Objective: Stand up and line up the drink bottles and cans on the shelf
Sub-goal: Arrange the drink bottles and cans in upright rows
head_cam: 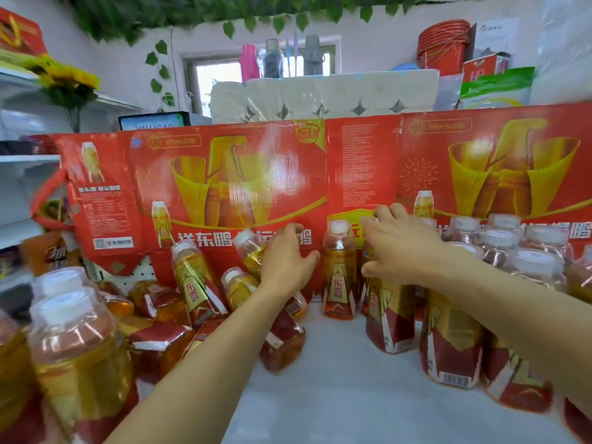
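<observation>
A: While our left hand (286, 257) hangs with its grip wide and fingers spread over the leaning bottle (253, 251) at the back, where do we stand?

B: Our right hand (400, 241) is also spread wide, over the upright row (448, 331) on the right; whether it touches a cap, we cannot tell. One upright bottle (339, 270) stands alone between our hands, against the red cardboard (224, 174).

A: And what's left to right?

B: A heap of fallen bottles (179, 315) lies on the left of the shelf (336, 395), some flat, some propped on each other.

A: How will they handle?

B: Full of drink, so we judge them fairly heavy, with thin plastic walls that give a little and glossy wraps that may slip. We'd take each round the shoulder under the white cap, where it narrows.

A: Anything in the way?

B: They lean on one another, so pulling one may roll its neighbours. Big bottles (70, 341) crowd the near left, and the cardboard blocks any push backward
</observation>
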A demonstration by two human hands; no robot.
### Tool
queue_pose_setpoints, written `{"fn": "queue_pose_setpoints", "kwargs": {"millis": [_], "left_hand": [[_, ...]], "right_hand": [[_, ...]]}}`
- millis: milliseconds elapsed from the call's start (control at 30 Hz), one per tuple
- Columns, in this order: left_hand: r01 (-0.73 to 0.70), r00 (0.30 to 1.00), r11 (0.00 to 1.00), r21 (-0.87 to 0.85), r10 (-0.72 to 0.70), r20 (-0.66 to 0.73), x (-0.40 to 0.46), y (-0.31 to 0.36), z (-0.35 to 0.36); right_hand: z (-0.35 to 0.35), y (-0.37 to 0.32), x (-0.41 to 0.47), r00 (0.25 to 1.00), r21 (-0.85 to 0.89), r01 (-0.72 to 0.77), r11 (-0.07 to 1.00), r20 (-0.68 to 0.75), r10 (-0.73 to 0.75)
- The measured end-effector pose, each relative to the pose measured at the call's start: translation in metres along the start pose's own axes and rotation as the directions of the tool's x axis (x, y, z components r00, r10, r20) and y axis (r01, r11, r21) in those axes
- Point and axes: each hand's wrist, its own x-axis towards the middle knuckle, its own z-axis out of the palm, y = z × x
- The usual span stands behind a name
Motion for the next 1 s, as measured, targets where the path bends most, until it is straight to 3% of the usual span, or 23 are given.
{"fn": "queue_pose_setpoints", "kwargs": {"millis": [67,100,200,267,400,567,700,800,1000], "left_hand": [[0.06,0.977,0.993,0.106,-0.037,-0.208,0.002,-0.014,-0.022],[0.139,0.964,0.982,0.126,-0.105,-0.246,0.004,-0.022,-0.032],[0.363,0.931,0.926,0.108,-0.354,-0.093,0.013,-0.042,-0.048],[0.408,0.91,0.911,0.058,-0.411,0.053,0.015,-0.046,-0.048],[0.327,0.944,0.944,0.051,-0.329,0.03,0.018,-0.039,-0.045],[0.217,0.976,0.97,-0.106,-0.218,0.007,0.014,-0.033,-0.044],[-0.035,0.999,0.995,-0.093,0.037,0.028,0.008,-0.019,-0.041],[-0.235,0.966,0.972,-0.029,0.237,0.105,0.005,-0.005,-0.027],[-0.237,0.961,0.97,0.05,0.227,0.16,-0.007,-0.003,-0.03]], "right_hand": [[0.0,-0.014,0.005,0.994,0.062,0.071,0.996,-0.09,-0.065],[0.0,-0.021,0.008,0.992,0.091,0.096,0.991,-0.095,-0.087],[0.004,-0.034,0.024,0.995,0.099,0.096,0.99,-0.029,-0.094],[0.01,-0.034,0.034,0.997,0.089,0.07,0.994,0.013,-0.071],[0.017,-0.031,0.043,0.993,0.083,0.061,0.995,0.097,-0.069],[0.017,-0.029,0.042,0.995,0.112,0.068,0.991,0.064,-0.076],[0.016,-0.03,0.042,0.995,0.129,0.049,0.99,0.08,-0.059],[0.021,-0.033,0.04,0.996,0.156,0.032,0.987,0.077,-0.045],[0.027,-0.035,0.035,0.995,0.264,0.015,0.965,0.088,-0.039]]}}
